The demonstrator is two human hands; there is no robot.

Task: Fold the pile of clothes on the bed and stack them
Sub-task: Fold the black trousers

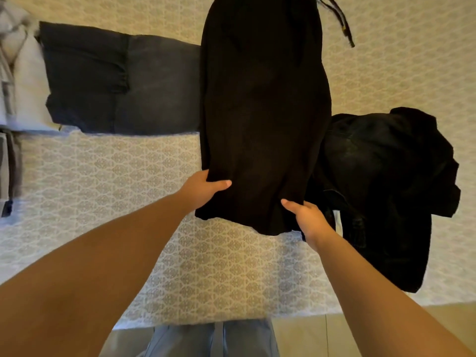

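Near the front edge of the patterned bed, the long black soft garment stretches straight away from the person, its near end pinched by the left hand and the right hand, equally close.

Both forearms bare, no sleeves, watch or rings visible. Light blue-grey trousers at bottom frame edge.

Head view, steeply downward, close over bed
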